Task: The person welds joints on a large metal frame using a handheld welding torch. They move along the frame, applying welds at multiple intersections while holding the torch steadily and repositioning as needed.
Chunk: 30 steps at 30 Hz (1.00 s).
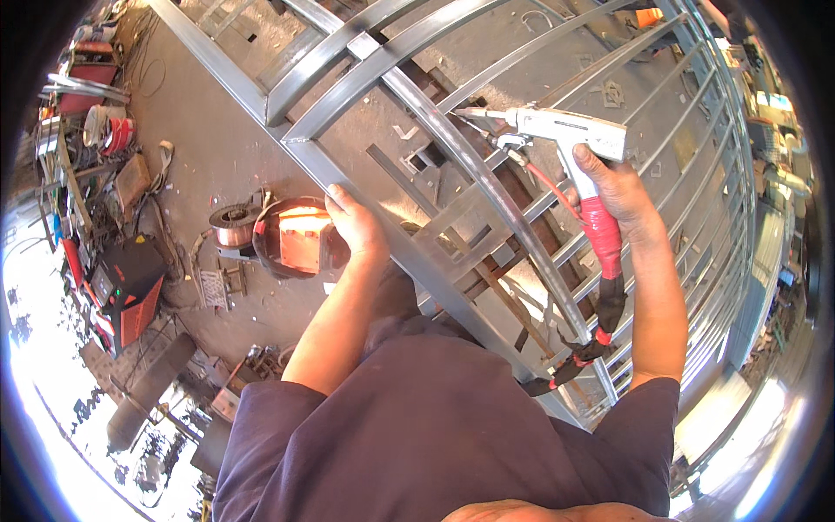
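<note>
My right hand (pixel 616 186) grips a white pistol-shaped welding gun (pixel 574 130), its narrow tip pointing left over the steel frame. Red tape (pixel 601 228) wraps the lower handle, and a cable with black and red wrapping hangs below it. A thin orange-red hose (pixel 550 184) runs beside the gun. My left hand (pixel 355 222) rests on the outer square tube (pixel 391 245) of the metal frame, fingers at its edge. A curved tube (pixel 483 173) and many parallel bars (pixel 659 143) form the rest of the frame.
Left of the frame, a wire spool (pixel 233 225) stands beside an orange-and-black wire feeder (pixel 303 238) on the floor. Further left are a black-and-orange welding machine (pixel 127 287), a red-and-white bucket (pixel 117 134) and a gas cylinder (pixel 150 391). Cables lie on the floor.
</note>
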{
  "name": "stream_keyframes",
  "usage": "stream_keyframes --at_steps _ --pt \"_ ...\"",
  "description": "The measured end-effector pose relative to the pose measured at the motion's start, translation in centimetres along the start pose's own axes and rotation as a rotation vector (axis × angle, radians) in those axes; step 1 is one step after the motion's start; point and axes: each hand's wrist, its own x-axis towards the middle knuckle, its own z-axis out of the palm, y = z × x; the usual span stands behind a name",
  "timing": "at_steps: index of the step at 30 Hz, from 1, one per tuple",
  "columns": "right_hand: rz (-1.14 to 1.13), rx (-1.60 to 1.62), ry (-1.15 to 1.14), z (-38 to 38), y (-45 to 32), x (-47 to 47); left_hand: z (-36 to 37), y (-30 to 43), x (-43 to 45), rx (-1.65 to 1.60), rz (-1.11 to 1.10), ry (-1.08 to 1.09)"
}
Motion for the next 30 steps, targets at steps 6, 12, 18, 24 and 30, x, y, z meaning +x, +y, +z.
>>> stream_keyframes --at_steps 6,12,18,24,30 --pt "-0.053 0.049 -0.124 -0.5 2.9 3.8 -0.9 0.6 0.5 -0.002 -0.066 -0.038" --pt "-0.058 0.153 -0.187 -1.2 3.9 4.9 -0.2 2.7 -1.0 -0.014 -0.114 -0.042" --pt "-0.077 0.131 -0.201 -1.4 4.3 5.3 0.2 2.6 -1.0 -0.037 -0.150 0.025" --pt "-0.091 0.128 -0.213 -1.4 4.5 5.2 -0.1 2.2 -0.7 -0.051 -0.132 -0.015" --pt "-0.075 0.124 -0.199 -1.3 4.4 5.0 -0.5 1.6 -0.3 -0.065 -0.125 -0.052"
